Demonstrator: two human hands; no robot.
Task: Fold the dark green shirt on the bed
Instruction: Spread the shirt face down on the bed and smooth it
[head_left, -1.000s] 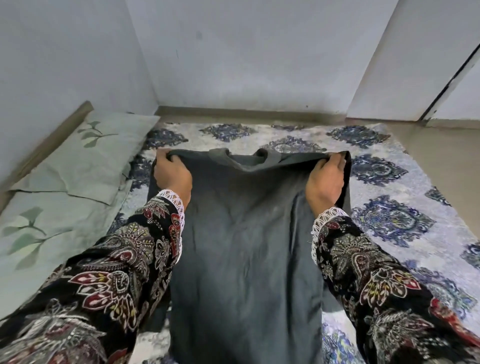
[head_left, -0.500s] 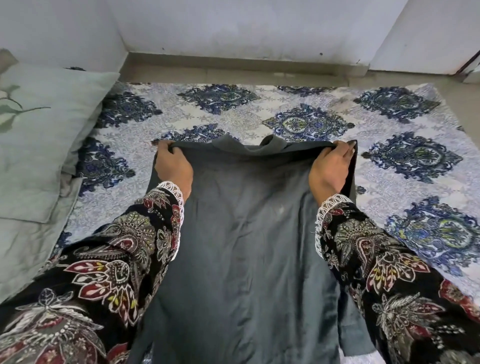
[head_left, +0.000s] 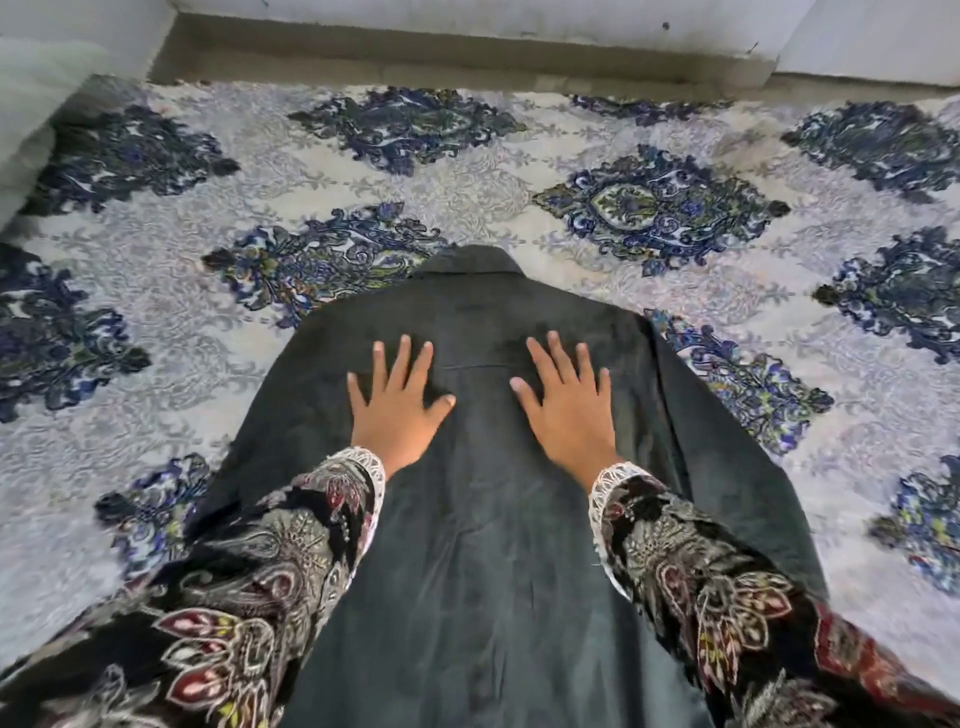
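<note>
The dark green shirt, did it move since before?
Yes. The dark green shirt was held up by its shoulders; now it lies flat on the blue patterned bedsheet, collar toward the wall, both hands open on it.

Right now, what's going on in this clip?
A person is laying a dark green shirt out on a bed with a blue-patterned sheet. The left hand and right hand rest flat on it, fingers spread, collar pointing away. No fold is visible yet.
</note>
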